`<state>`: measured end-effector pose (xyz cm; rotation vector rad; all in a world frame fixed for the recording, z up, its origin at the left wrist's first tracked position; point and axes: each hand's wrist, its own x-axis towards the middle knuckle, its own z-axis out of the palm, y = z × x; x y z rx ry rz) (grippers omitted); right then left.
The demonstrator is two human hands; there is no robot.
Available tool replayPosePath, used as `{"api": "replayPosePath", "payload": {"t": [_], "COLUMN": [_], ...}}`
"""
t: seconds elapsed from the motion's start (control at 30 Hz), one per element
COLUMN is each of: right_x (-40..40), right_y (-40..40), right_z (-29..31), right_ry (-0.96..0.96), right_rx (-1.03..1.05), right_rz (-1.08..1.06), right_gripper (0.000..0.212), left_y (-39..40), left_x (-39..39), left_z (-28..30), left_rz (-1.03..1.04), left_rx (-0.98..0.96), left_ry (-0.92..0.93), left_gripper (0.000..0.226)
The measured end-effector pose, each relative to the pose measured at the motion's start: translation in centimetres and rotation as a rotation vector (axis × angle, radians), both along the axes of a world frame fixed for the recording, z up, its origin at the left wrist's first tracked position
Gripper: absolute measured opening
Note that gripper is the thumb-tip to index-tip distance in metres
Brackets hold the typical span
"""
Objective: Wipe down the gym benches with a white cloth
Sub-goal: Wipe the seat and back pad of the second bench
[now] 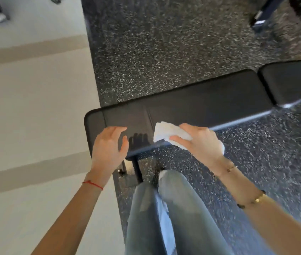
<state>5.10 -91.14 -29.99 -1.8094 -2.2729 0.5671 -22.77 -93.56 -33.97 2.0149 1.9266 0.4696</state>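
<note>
White cloth [171, 135] gripped by right hand [199, 140], left hand [109, 144] relaxed over black bench [201, 100]

Right hand [199, 142] grips white cloth [166, 134] over black bench [201, 102] (left hand [109, 144] spread nearby).

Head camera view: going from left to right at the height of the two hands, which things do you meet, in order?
Pale smooth floor → open left hand over the long black padded bench → crumpled white cloth → right hand, its grip on the cloth → dark speckled rubber floor.
</note>
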Motion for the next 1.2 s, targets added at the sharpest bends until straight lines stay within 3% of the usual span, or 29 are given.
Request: {"api": "replayPosePath", "payload": {"t": [0.07,0.2,0.33,0.43,0.5,0.6,0.67,0.8,1.0,1.2], "right_x": [-1.2,-4.4,-5.4,-4.5,-3.6,-2.7,-2.5,-2.9,-6.2,-0.9], "right_y": [2.1,4.4,3.6,2.9,2.6,1.8,1.2,0.3,0.6,1.0], "right_z": [-4.8,-13.8,-20.1,-22.1,-22.7,-23.2,-23.6,-24.3,-26.4,-29.2], "right_ry": [-0.019,-0.053,0.022,0.169,0.251,0.229,0.218,0.085,-0.310,-0.181], "right_rx": [0.040,0.322,0.366,0.255,0.204,0.115,0.111,0.326,0.638,0.830], "right_rz": [0.072,0.225,0.272,0.233,0.314,0.538,0.595,0.657,0.734,0.556], "right_gripper": [0.063,0.033,0.039,0.052,0.059,0.065,0.058,0.048,0.063,0.063], "left_y": [0.8,1.1,0.6,0.5,0.6,0.4,0.3,-0.6,-1.0,-0.8], "left_x": [-1.2,-2.8,-3.2,-3.3,-3.4,-3.3,-3.0,-2.7,-2.2,-2.2], "left_z": [-5.7,-15.9,-21.1,-22.3,-22.4,-22.4,-22.2,-21.9,-22.2,-22.7], "left_rz": [0.023,0.086,0.109,0.132,0.133,0.130,0.148,0.171,0.182,0.182], "left_rx": [0.008,-0.075,0.058,0.151,0.185,0.203,0.213,0.282,0.295,0.334], "left_ry": [0.060,0.130,0.140,0.136,0.123,0.105,0.094,0.046,0.049,0.047], "left_gripper": [0.036,0.042,0.045,0.045,0.044,0.043,0.040,0.037,0.037,0.037]}}
